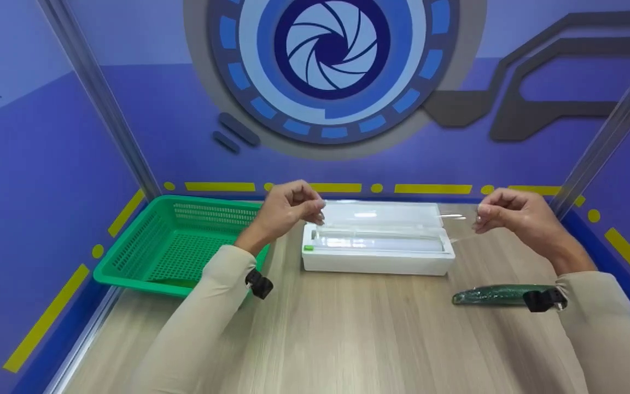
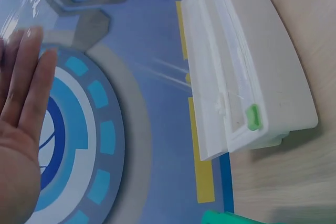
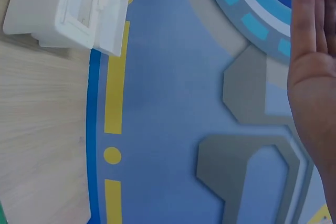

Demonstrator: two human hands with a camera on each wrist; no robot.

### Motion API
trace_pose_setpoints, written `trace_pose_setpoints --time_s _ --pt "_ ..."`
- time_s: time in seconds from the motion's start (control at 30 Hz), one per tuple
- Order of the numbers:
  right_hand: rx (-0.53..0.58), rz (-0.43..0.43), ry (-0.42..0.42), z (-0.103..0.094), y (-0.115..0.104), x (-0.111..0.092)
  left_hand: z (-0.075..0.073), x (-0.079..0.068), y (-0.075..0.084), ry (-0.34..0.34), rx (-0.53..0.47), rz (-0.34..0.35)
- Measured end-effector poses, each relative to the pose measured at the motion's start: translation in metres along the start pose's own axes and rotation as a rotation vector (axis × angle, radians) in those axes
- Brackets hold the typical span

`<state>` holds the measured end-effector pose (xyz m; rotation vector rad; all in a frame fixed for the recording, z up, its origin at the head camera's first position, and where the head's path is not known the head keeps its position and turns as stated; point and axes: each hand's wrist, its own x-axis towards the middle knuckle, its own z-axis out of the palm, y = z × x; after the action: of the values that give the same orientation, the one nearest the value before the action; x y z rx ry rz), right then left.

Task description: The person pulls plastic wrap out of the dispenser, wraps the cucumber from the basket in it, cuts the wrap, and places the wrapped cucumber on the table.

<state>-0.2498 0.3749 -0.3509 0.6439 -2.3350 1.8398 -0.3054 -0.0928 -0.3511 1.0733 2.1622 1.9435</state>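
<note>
Clear cling film (image 1: 451, 217) is stretched between my two hands, showing mainly as glints and faint edges. My left hand (image 1: 290, 207) pinches one side of it between thumb and fingers, at the left end of the white cling film dispenser (image 1: 375, 264). Out past the dispenser's right end, my right hand (image 1: 523, 219) pinches the other side. The dispenser's lid (image 1: 380, 212) stands raised at the back, a film roll lies inside, and a green slider (image 2: 254, 117) sits at its left end. In the wrist views, both hands are partly cut off by the frame.
A green plastic basket (image 1: 129, 276) stands at the left, with something green low against its near wall. On the table (image 1: 348, 334), a long green cucumber-like vegetable (image 1: 490, 294) in shiny clear wrap lies partly behind the right wrist's camera. Blue panels (image 1: 145, 126) enclose the back and sides.
</note>
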Motion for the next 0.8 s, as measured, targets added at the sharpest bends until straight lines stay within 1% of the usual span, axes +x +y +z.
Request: trace_pose_setpoints --time_s 0.1,0.17,0.23,0.33,0.47,0.57,0.63,0.73,0.8 --pt "0.043 0.028 -0.124 -0.005 0.005 -0.005 -0.005 -0.006 0.0 -0.129 -0.046 -0.094" --pt "0.075 0.045 -0.215 -0.008 0.009 -0.009 -0.008 -0.01 0.0 -0.22 -0.056 -0.158" --pt "0.088 0.066 -0.306 -0.011 0.014 -0.013 -0.009 -0.015 -0.001 -0.31 -0.048 -0.218" --pt "0.07 0.108 -0.411 -0.012 0.021 -0.019 -0.008 -0.02 -0.004 -0.424 -0.014 -0.288" --pt "0.032 0.155 -0.482 -0.009 0.03 -0.028 -0.001 -0.026 -0.008 -0.537 0.038 -0.362" --pt "0.004 0.192 -0.538 -0.004 0.037 -0.036 0.007 -0.029 -0.012 -0.622 0.08 -0.412" --pt "-0.014 0.207 -0.586 -0.001 0.042 -0.04 0.014 -0.032 -0.015 -0.689 0.124 -0.436" --pt "0.001 0.236 -0.661 0.006 0.048 -0.046 0.024 -0.038 -0.023 -0.789 0.184 -0.464" --pt "0.022 0.261 -0.706 0.012 0.052 -0.05 0.031 -0.043 -0.029 -0.841 0.214 -0.482"
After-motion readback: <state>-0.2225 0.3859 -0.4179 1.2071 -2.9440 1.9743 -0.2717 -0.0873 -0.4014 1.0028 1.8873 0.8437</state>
